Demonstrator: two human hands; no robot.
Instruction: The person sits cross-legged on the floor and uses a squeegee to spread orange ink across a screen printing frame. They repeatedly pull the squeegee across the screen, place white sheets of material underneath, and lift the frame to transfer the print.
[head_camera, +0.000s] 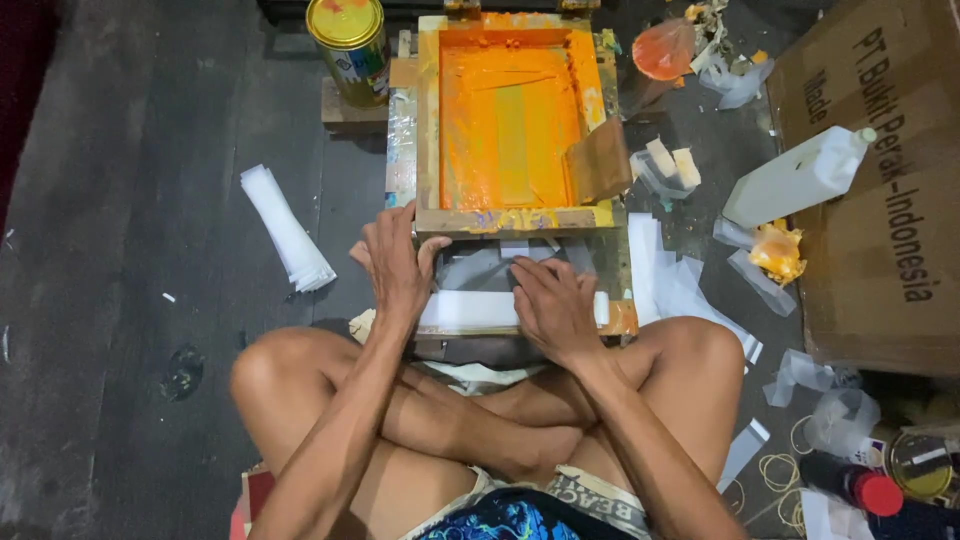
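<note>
1. I see a white strip lying flat on the wooden base board, just under the lifted near edge of the screen frame, right in front of my crossed legs.
2. My right hand lies palm down on that strip, fingers spread and pointing away from me. It is open and flat and pressing, not gripping anything.
3. My left hand sits at the frame's near left corner, thumb hooked on the frame's wooden edge and fingers loosely curled down the side. Its palm touches the left end of the strip; whether it grips the frame firmly, I cannot tell.
4. The screen frame is wooden, smeared with orange ink across its mesh, and a brown squeegee leans inside its right side.
5. Just left of the frame's far end, a yellow-lidded can stands upright on a wood block.
6. On the dark floor to my left, well apart from the frame, lies a stack of white strips.
7. To the right of the frame lie loose white sheets and crumpled plastic scraps.
8. Further right, a white plastic jug lies tilted on a cardboard box, with an orange-stained bag just beside it.
9. Near my right knee I see rubber bands and a red-capped bottle.
</note>
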